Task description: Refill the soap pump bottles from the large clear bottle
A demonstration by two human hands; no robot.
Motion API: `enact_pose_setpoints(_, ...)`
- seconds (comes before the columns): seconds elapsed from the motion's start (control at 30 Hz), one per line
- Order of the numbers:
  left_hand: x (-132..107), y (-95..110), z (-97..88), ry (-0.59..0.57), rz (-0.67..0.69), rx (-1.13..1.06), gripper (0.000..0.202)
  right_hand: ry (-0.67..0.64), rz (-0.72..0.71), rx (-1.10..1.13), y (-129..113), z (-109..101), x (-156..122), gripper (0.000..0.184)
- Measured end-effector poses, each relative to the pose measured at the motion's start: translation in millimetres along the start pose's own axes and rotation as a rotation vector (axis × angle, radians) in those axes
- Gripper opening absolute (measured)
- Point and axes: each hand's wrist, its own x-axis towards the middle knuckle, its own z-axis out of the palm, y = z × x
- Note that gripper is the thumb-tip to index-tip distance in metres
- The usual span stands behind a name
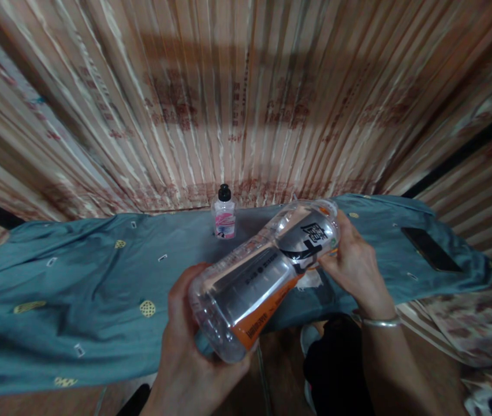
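A large clear plastic bottle (pixel 250 283) with a black and orange label is held tilted above the cloth, its base toward me on the left and its neck end up to the right. My left hand (pixel 198 352) grips it around the base. Around the upper end, my right hand (pixel 354 260) is closed, a silver bangle on its wrist; the cap is mostly hidden there. Behind the bottle stands a small clear bottle (pixel 224 216) with a black cap and pink label, touched by neither hand. Something whitish (pixel 309 279) lies partly hidden below the large bottle.
A teal cloth with yellow and white prints (pixel 111 277) covers the narrow table. A dark phone (pixel 430 248) lies at its right end. Pleated patterned curtains (pixel 237 115) hang right behind, and dark bars slant at both sides. My legs are below the front edge.
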Motion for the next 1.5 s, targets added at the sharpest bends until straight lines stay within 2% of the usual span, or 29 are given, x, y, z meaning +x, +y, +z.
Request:
enact_pose_setpoints(1.07, 1.2, 6.1, 3.1, 0.008, -0.029, -0.009, 0.08, -0.013, 0.027, -0.018, -1.9, -1.8, -0.4, 0.08)
enact_pose_setpoints(1.5, 0.9, 2.6, 2.3, 0.0, -0.006, 0.017, 0.08, -0.015, 0.032, -0.008, 0.2, -2.2, -0.8, 0.081)
